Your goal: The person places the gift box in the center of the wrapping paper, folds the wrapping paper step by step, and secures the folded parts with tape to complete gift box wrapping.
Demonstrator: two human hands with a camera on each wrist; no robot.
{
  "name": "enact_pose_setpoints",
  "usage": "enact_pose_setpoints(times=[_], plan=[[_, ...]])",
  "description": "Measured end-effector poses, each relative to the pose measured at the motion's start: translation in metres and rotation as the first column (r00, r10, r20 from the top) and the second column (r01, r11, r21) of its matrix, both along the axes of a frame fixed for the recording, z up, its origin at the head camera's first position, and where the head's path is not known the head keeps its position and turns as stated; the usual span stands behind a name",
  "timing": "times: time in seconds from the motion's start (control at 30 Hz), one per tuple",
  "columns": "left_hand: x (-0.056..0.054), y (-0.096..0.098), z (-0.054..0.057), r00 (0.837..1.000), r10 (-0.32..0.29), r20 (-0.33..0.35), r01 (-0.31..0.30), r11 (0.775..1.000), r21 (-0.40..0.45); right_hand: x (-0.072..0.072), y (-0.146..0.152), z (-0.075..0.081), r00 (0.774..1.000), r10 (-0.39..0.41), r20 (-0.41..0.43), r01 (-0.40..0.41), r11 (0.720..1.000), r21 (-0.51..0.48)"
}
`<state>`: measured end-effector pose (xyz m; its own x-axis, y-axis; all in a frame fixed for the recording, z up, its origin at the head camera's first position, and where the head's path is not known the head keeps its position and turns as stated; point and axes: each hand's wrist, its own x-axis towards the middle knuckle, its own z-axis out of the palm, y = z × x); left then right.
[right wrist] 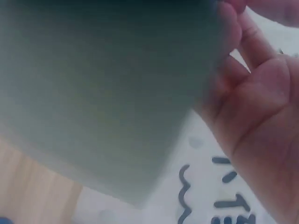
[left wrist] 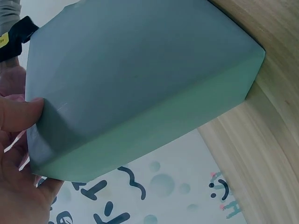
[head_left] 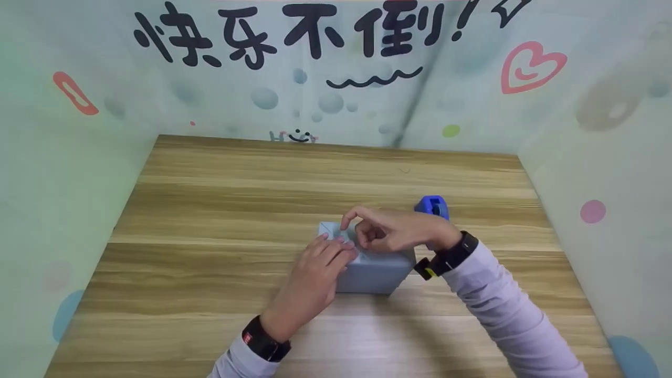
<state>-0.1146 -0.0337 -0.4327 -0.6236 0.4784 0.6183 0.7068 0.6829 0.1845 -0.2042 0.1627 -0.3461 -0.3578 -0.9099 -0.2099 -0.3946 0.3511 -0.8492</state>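
A box wrapped in pale blue paper [head_left: 375, 275] stands on the wooden table, its folded paper end facing up. My left hand [head_left: 315, 268] holds it at the top left, fingers over the folds. In the left wrist view, the left thumb [left wrist: 23, 113] lies against a broad side of the wrapped box [left wrist: 140, 70]. Above the top face is my right hand [head_left: 394, 228], its index finger reaching down to the folds and the other fingers curled. In the right wrist view, the box side hides part of the fingers; I cannot tell whether they pinch anything.
Behind the right hand, a blue tape dispenser [head_left: 432, 206] stands on the wooden table [head_left: 210, 220], partly hidden by that hand. Printed wall sheets [head_left: 336, 105] border the table at the back and both sides. Each wrist wears a black strap [head_left: 265, 338].
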Motion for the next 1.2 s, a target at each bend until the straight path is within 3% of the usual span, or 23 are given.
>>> enact_pose_setpoints(times=[0.17, 0.6, 0.83, 1.03, 1.2], plan=[[0.0, 0.0, 0.0, 1.0, -0.004, 0.013, 0.004, 1.0, -0.005, -0.005, -0.006, 0.005, 0.998, 0.062, 0.033, -0.063, 0.997, 0.049], [0.0, -0.002, 0.001, 1.0, 0.01, 0.02, -0.009, 0.999, -0.031, -0.006, -0.019, 0.009, 0.987, 0.114, -0.117, -0.097, 0.986, 0.137], [0.001, -0.001, 0.001, 1.0, 0.012, 0.01, -0.012, 1.0, -0.023, -0.005, -0.02, 0.007, 0.972, 0.116, -0.206, -0.083, 0.983, 0.162], [-0.003, -0.001, -0.001, 0.999, -0.011, -0.052, 0.011, 1.0, -0.008, -0.004, -0.02, 0.007, 0.977, 0.101, -0.185, -0.066, 0.98, 0.186], [-0.002, -0.002, -0.001, 0.999, -0.012, -0.044, 0.011, 1.0, -0.029, -0.002, -0.02, 0.008, 0.972, 0.087, -0.217, -0.044, 0.98, 0.196]])
